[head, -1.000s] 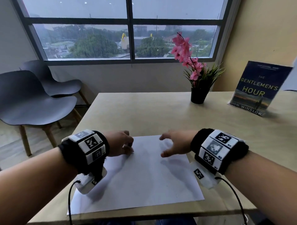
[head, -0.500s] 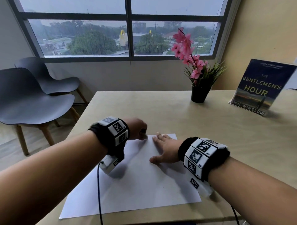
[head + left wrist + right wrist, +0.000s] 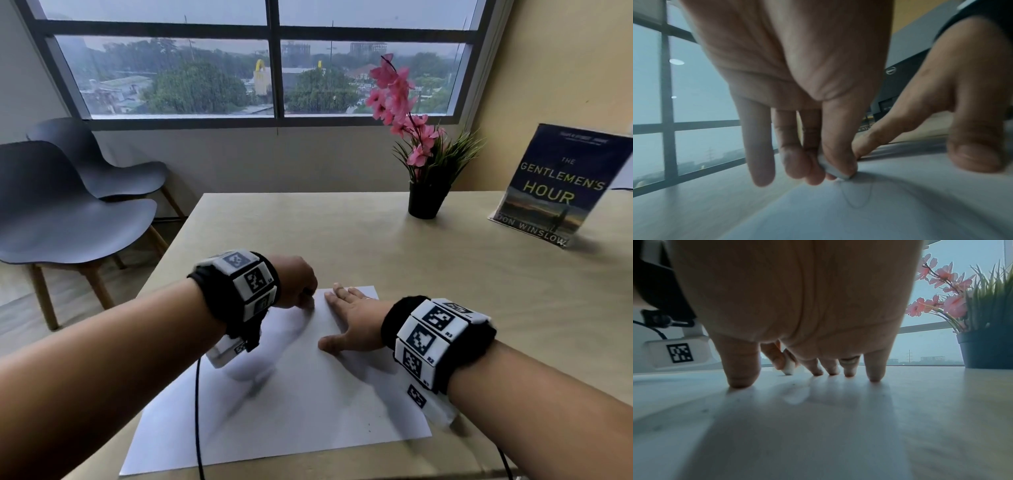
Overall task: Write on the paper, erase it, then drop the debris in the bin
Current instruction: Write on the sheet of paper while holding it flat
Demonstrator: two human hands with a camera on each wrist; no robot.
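A white sheet of paper (image 3: 291, 404) lies on the light wooden table (image 3: 428, 274) in front of me. My left hand (image 3: 298, 284) pinches a small white eraser (image 3: 833, 169) between thumb and fingers, its tip pressed on the paper's far left part, beside a faint pencil line (image 3: 857, 199). The eraser (image 3: 788, 367) also shows in the right wrist view. My right hand (image 3: 352, 318) lies flat on the paper's far part just right of the left hand, fingers spread and straight, fingertips (image 3: 741, 381) pressing the sheet. No bin is in view.
A black pot of pink flowers (image 3: 426, 202) stands at the table's back. A blue book (image 3: 561, 185) stands upright at the back right. Two grey chairs (image 3: 61, 212) sit left of the table, under the window.
Both hands moved forward and inward on the paper. The right hand went from raised and curled to lying flat on the sheet. The left hand carried the eraser to the paper's far edge.
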